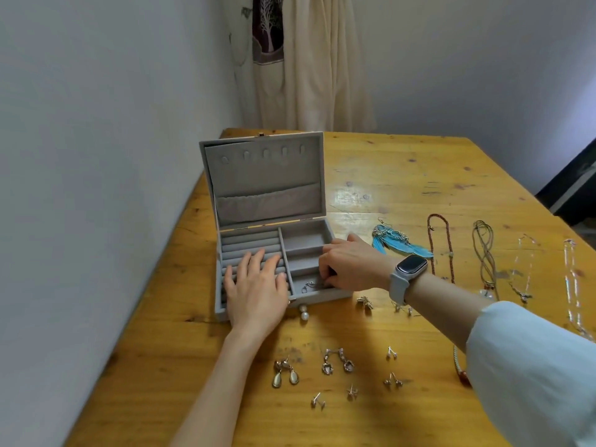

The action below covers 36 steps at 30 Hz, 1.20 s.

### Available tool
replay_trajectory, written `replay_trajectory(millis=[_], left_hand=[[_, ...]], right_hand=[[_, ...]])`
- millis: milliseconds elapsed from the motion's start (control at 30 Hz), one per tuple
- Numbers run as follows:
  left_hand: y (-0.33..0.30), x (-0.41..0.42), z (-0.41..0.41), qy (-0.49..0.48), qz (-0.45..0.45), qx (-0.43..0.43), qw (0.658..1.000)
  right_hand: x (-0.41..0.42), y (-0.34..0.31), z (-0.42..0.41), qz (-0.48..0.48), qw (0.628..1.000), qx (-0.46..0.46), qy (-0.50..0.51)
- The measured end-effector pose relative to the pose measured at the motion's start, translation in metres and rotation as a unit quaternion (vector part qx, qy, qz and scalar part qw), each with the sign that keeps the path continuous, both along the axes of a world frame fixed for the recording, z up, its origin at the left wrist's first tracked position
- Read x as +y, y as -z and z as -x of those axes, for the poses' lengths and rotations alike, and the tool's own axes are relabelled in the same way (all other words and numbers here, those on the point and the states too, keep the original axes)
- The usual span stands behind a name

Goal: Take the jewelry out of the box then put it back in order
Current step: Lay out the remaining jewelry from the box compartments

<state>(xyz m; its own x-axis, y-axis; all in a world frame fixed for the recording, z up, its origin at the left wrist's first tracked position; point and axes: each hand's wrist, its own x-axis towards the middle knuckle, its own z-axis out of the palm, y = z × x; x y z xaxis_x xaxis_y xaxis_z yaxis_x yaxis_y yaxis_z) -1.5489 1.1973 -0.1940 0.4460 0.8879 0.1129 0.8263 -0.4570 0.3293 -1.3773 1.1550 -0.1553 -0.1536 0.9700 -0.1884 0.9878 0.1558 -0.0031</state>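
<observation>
A grey velvet jewelry box (225, 312) stands open on the wooden table (403, 175), its lid upright. My left hand (256, 287) rests flat with straight fingers on the ring rolls in the box's left half. My right hand (350, 264), with a grey watch at the wrist, reaches into the front right compartment and its curled fingers pinch a small silver piece (311, 285) lying there. The two compartments behind it hold nothing that I can see.
Several earring pairs lie in front of the box, among them cream drop earrings (285, 375) and silver studs (392, 380). Blue feather earrings (398, 243), a red bead necklace (440, 246), a cord necklace (485, 253) and thin chains (571, 279) lie to the right.
</observation>
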Motion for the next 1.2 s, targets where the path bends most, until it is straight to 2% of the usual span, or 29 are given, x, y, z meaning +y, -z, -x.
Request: replay_trajectory(millis=[167, 233, 300, 367, 467, 533, 600, 633, 700, 767, 800, 833, 900, 967, 1000, 1100, 1200], left_hand=[[-0.001, 0.000, -0.001, -0.001, -0.001, 0.000, 1.000], [-0.001, 0.000, 0.000, -0.001, -0.001, 0.000, 1.000], [0.000, 0.000, 0.001, -0.001, -0.001, -0.007, 1.000], [0.000, 0.001, 0.000, -0.006, -0.003, -0.044, 0.999], [-0.006, 0.000, -0.002, -0.027, 0.030, -0.222, 0.974], [-0.016, -0.006, -0.006, -0.030, 0.088, -0.364, 0.927], [-0.030, -0.015, -0.014, -0.029, 0.166, -0.455, 0.875], [-0.036, -0.021, -0.020, -0.024, 0.224, -0.493, 0.840], [-0.044, -0.030, -0.035, -0.004, 0.371, -0.553, 0.746], [-0.049, -0.041, -0.052, 0.012, 0.505, -0.577, 0.642], [-0.051, -0.048, -0.061, 0.015, 0.555, -0.574, 0.602], [-0.052, -0.055, -0.070, 0.020, 0.595, -0.562, 0.574], [-0.051, -0.070, -0.087, 0.042, 0.657, -0.526, 0.539], [-0.049, -0.087, -0.104, 0.063, 0.687, -0.494, 0.528], [-0.048, -0.094, -0.112, 0.073, 0.692, -0.481, 0.534], [-0.042, -0.116, -0.140, 0.102, 0.662, -0.435, 0.602], [-0.038, -0.144, -0.169, 0.128, 0.629, -0.385, 0.663]], right_hand=[[-0.001, 0.000, 0.001, 0.005, 1.000, -0.020, -0.022], [-0.001, -0.001, 0.000, 0.002, 1.000, 0.017, -0.010], [-0.004, -0.005, -0.001, 0.015, 0.985, 0.159, 0.058], [-0.010, -0.011, -0.002, 0.015, 0.935, 0.332, 0.127], [-0.019, -0.021, -0.005, -0.060, 0.858, 0.480, 0.171], [-0.026, -0.032, -0.006, -0.099, 0.842, 0.501, 0.171], [-0.035, -0.042, -0.007, -0.111, 0.872, 0.455, 0.144], [-0.041, -0.046, -0.008, -0.111, 0.892, 0.422, 0.122], [-0.053, -0.056, -0.009, -0.125, 0.914, 0.376, 0.084], [-0.067, -0.064, -0.014, -0.154, 0.914, 0.369, 0.074], [-0.074, -0.066, -0.020, -0.171, 0.909, 0.373, 0.078], [-0.081, -0.066, -0.026, -0.186, 0.903, 0.378, 0.088], [-0.097, -0.063, -0.044, -0.209, 0.891, 0.383, 0.126], [-0.117, -0.055, -0.062, -0.227, 0.877, 0.385, 0.174], [-0.128, -0.050, -0.071, -0.239, 0.869, 0.387, 0.196], [-0.168, -0.035, -0.096, -0.270, 0.829, 0.411, 0.265], [-0.213, -0.020, -0.115, -0.279, 0.761, 0.472, 0.345]])
